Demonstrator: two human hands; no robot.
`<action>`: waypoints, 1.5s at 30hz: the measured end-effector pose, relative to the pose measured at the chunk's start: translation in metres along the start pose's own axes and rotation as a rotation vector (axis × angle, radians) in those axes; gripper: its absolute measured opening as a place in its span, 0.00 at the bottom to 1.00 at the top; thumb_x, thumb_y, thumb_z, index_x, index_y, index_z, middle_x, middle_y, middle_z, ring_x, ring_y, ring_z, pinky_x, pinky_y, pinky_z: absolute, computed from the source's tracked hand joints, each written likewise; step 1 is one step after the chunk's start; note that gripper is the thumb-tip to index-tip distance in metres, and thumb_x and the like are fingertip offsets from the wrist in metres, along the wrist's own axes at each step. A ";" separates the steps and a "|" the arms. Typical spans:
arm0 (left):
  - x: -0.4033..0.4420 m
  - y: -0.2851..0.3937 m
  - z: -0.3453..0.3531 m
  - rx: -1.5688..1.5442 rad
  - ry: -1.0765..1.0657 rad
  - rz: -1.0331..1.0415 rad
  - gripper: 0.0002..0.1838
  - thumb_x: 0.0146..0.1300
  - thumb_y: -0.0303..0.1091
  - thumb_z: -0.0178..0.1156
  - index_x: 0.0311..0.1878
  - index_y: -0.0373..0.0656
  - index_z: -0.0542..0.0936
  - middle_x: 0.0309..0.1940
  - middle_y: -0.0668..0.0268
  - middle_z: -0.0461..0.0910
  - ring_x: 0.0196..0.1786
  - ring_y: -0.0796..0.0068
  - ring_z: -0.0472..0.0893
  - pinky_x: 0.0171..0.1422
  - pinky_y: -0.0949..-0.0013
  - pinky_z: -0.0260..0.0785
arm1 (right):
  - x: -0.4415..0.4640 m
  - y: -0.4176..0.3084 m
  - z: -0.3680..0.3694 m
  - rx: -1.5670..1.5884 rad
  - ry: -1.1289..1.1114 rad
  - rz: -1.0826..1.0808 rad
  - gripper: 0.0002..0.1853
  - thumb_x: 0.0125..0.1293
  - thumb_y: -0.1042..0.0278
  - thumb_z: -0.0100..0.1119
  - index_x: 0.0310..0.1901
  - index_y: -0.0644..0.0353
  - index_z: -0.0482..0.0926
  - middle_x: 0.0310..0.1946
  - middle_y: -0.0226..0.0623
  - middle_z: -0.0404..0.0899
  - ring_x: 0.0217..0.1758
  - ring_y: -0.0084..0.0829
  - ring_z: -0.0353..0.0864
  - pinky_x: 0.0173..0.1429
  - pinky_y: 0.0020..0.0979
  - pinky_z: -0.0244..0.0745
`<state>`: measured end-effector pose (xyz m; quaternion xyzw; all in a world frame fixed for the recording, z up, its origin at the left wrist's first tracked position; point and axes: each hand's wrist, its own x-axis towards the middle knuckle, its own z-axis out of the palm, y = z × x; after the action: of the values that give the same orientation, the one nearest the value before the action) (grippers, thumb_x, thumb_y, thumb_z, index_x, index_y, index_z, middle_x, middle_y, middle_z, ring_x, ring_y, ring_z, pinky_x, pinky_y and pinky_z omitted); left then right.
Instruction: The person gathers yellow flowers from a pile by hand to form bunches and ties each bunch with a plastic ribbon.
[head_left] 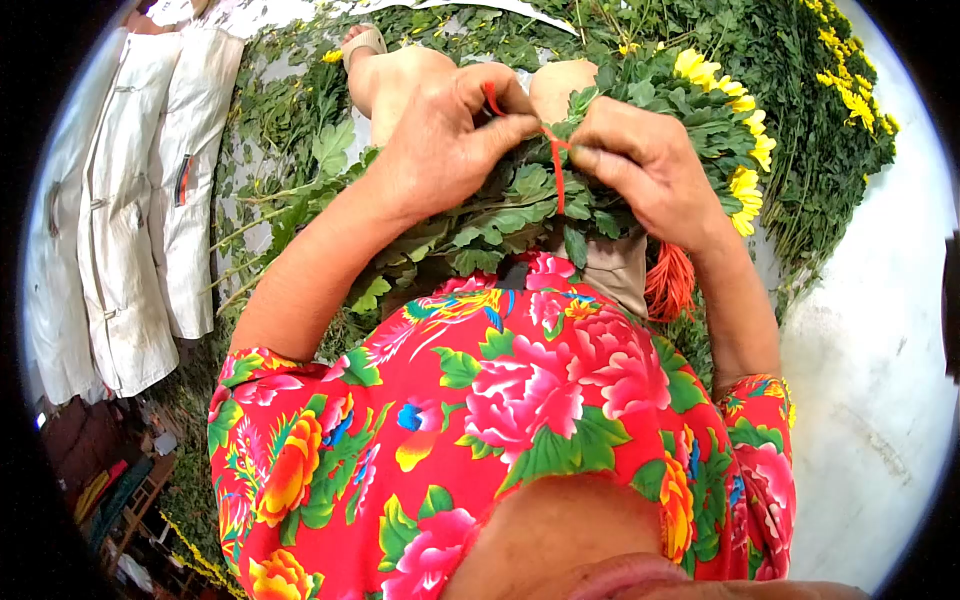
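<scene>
Across my lap lies a bunch of yellow chrysanthemums [520, 205], its blooms to the right and bare stem ends to the left. A thin red string [558, 178] runs round the leafy stems near the middle. My left hand [455, 140] is closed, pinching one end of the string above the bunch, with a loop of it over the fingers. My right hand [645, 160] pinches the string close by, thumb against forefinger. Part of the string is hidden behind the fingers. A hank of red strings [670, 283] hangs beside my right forearm.
Cut chrysanthemum stems [275, 110] and leaves cover the ground ahead and to the left. More yellow-flowered bunches [835, 130] lie piled at the right. White fabric rolls [135, 200] lie at the far left, and pale floor [865, 370] extends on the right.
</scene>
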<state>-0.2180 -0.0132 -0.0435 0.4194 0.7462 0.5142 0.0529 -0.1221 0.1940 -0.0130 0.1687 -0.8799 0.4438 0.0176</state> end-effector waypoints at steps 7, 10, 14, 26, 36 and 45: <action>-0.006 -0.031 0.015 0.198 -0.154 -0.071 0.09 0.60 0.28 0.63 0.32 0.33 0.75 0.26 0.52 0.76 0.32 0.51 0.77 0.38 0.60 0.68 | -0.042 -0.047 0.017 -0.553 -0.139 -0.014 0.06 0.54 0.78 0.60 0.34 0.61 0.74 0.33 0.37 0.74 0.34 0.38 0.78 0.34 0.34 0.74; -0.004 -0.033 0.010 0.422 -0.090 0.156 0.10 0.62 0.33 0.62 0.32 0.35 0.78 0.23 0.54 0.74 0.29 0.53 0.75 0.35 0.60 0.67 | -0.035 -0.040 0.036 -0.175 0.023 0.019 0.03 0.60 0.78 0.58 0.35 0.64 0.75 0.40 0.40 0.77 0.35 0.34 0.78 0.38 0.30 0.74; 0.012 -0.006 -0.011 -0.309 -0.277 -0.358 0.15 0.69 0.41 0.59 0.34 0.38 0.83 0.20 0.71 0.77 0.24 0.84 0.74 0.29 0.77 0.63 | -0.033 -0.030 0.047 0.492 0.095 0.202 0.07 0.70 0.74 0.53 0.34 0.66 0.73 0.41 0.39 0.79 0.34 0.23 0.75 0.41 0.25 0.70; -0.001 -0.011 0.018 -1.009 -0.144 -0.727 0.16 0.76 0.44 0.48 0.32 0.45 0.69 0.23 0.71 0.68 0.18 0.83 0.62 0.20 0.78 0.52 | -0.049 -0.013 0.032 0.161 0.064 0.121 0.07 0.70 0.73 0.51 0.33 0.65 0.71 0.32 0.38 0.75 0.34 0.30 0.74 0.40 0.28 0.70; 0.002 0.000 0.005 -0.954 -0.359 -0.563 0.13 0.72 0.37 0.57 0.41 0.34 0.77 0.35 0.62 0.81 0.35 0.72 0.85 0.39 0.74 0.78 | -0.024 -0.031 0.008 -0.237 0.258 -0.067 0.02 0.64 0.75 0.59 0.36 0.62 0.77 0.40 0.38 0.81 0.34 0.32 0.80 0.39 0.28 0.77; -0.011 0.007 0.023 -0.723 -0.156 -0.410 0.06 0.65 0.25 0.65 0.42 0.35 0.81 0.32 0.68 0.82 0.33 0.82 0.82 0.38 0.76 0.76 | 0.000 -0.014 0.006 -0.354 0.109 -0.057 0.11 0.59 0.75 0.61 0.43 0.61 0.75 0.36 0.43 0.78 0.38 0.47 0.81 0.38 0.38 0.77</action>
<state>-0.1952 -0.0035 -0.0519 0.2544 0.5796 0.6885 0.3540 -0.1167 0.1819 -0.0055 0.1636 -0.9369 0.2898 0.1073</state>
